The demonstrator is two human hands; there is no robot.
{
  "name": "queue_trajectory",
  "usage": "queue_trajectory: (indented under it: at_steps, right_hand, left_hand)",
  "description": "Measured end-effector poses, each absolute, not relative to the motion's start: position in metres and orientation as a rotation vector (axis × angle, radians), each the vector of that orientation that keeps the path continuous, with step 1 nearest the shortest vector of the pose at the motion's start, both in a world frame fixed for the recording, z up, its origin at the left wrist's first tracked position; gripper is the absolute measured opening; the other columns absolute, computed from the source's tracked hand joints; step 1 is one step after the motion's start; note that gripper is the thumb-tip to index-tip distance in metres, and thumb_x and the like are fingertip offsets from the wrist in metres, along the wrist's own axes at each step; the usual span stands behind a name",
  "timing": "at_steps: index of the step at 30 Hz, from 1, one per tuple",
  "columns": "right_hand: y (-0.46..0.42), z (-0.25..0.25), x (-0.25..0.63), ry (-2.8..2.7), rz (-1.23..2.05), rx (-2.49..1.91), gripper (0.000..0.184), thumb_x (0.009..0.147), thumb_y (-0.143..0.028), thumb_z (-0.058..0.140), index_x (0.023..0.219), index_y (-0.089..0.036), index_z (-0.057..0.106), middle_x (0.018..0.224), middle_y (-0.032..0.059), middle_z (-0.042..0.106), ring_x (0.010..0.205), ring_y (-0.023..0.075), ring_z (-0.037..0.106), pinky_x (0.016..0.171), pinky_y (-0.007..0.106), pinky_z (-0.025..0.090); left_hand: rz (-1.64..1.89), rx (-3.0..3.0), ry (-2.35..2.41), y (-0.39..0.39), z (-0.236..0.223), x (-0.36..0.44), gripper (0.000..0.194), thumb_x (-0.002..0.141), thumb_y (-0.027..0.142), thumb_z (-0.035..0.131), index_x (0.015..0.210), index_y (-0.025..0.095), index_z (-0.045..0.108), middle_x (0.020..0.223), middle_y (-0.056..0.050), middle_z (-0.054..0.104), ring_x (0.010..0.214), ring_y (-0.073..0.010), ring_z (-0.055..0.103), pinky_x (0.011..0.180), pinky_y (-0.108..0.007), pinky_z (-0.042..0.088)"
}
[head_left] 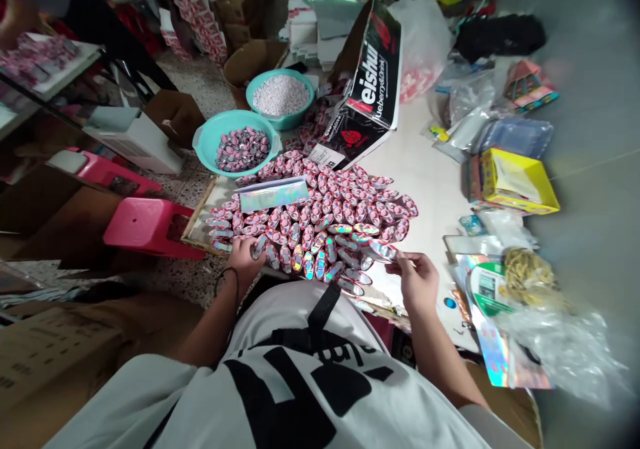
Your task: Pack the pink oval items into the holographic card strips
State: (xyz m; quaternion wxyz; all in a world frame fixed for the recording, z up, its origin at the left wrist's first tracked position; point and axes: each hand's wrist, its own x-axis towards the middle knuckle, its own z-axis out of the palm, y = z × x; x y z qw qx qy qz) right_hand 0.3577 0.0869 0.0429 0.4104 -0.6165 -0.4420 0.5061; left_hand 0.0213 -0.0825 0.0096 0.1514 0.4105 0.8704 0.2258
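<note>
On the table in front of me stand many small oval-mouthed packets (311,219), packed close together. They have red-pink rims, and pink round pieces show in many of them. Several nearer ones look shiny and iridescent inside. My right hand (420,281) is closed, pinching the end of one silvery oval packet (381,250) at the right front of the group. At the left front corner my left hand (244,261) curls its fingers against another oval packet (259,246). A flat iridescent sleeve (274,196) lies across the packets behind it.
Behind the packets are a turquoise basin (204,144) of pink and silver round pieces, another basin (305,113) of white bits, and a black carton (373,82). A yellow box (543,192) and plastic bags line the right side. Pink stools (137,226) stand left.
</note>
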Motion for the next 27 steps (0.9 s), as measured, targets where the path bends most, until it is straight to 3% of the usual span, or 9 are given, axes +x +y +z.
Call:
queue_trajectory:
  at_steps: [3,7,8,13,17,24,27]
  right_hand:
    - [0.077,0.074,0.324,-1.393,1.347,-1.381,0.034,0.075,-0.048,0.073,0.079,-0.016,0.060,0.059,-0.0019,0.062,0.050,0.0136,0.062,0.049,0.026,0.053]
    - [0.059,0.107,0.270,-1.664,1.461,-1.048,0.025,0.087,-0.043,0.062,0.083,-0.018,0.060,0.066,-0.0011,0.061,0.054,0.0115,0.059,0.051,0.024,0.050]
    - [0.056,0.113,0.259,-1.756,1.473,-0.956,0.023,0.089,-0.041,0.059,0.085,-0.018,0.060,0.069,-0.0004,0.062,0.056,0.0115,0.059,0.053,0.024,0.050]
    - [0.045,0.138,0.219,-2.287,1.149,-0.644,0.013,0.094,-0.025,0.050,0.096,-0.020,0.061,0.086,0.0050,0.064,0.077,0.0151,0.061,0.071,0.027,0.050]
    - [0.035,0.149,0.206,-2.482,0.937,-0.559,0.018,0.093,-0.017,0.048,0.104,-0.021,0.062,0.105,0.0089,0.063,0.095,0.0178,0.062,0.082,0.028,0.049]
    - [0.021,0.152,0.181,-2.523,0.974,-0.787,0.022,0.095,-0.022,0.046,0.106,-0.024,0.065,0.107,0.0070,0.061,0.088,0.0156,0.063,0.076,0.025,0.048]
    - [0.026,0.148,0.168,-2.574,0.965,-0.808,0.020,0.095,-0.024,0.046,0.095,-0.024,0.067,0.100,0.0048,0.062,0.086,0.0146,0.063,0.074,0.023,0.046]
  left_hand:
    - [0.856,1.268,2.321,-0.076,0.048,0.032,0.037,0.084,0.036,0.063,0.115,0.017,0.059,0.098,-0.004,0.057,0.088,-0.0168,0.056,0.084,-0.030,0.047]
    - [0.980,1.494,1.916,-0.062,0.096,0.050,0.077,0.071,0.039,0.078,0.138,0.024,0.045,0.132,-0.010,0.054,0.119,-0.0238,0.053,0.101,-0.035,0.045]
    - [0.998,1.527,1.835,-0.059,0.104,0.053,0.079,0.069,0.037,0.079,0.139,0.025,0.044,0.136,-0.010,0.052,0.124,-0.0245,0.051,0.104,-0.035,0.044]
    - [1.131,1.549,1.663,-0.052,0.113,0.051,0.044,0.074,0.024,0.075,0.116,0.022,0.063,0.116,-0.007,0.065,0.109,-0.0204,0.060,0.096,-0.031,0.048]
    - [1.017,1.485,1.770,-0.051,0.114,0.032,0.028,0.071,0.026,0.075,0.097,0.018,0.068,0.099,-0.006,0.069,0.096,-0.0204,0.064,0.088,-0.031,0.050]
    - [0.669,1.629,1.799,-0.048,0.133,-0.002,0.017,0.072,0.023,0.065,0.088,0.022,0.070,0.092,-0.003,0.070,0.084,-0.0188,0.064,0.075,-0.027,0.046]
    - [0.657,1.583,1.803,-0.048,0.122,-0.013,0.028,0.068,0.031,0.070,0.095,0.025,0.070,0.099,-0.002,0.070,0.091,-0.0206,0.063,0.077,-0.028,0.046]
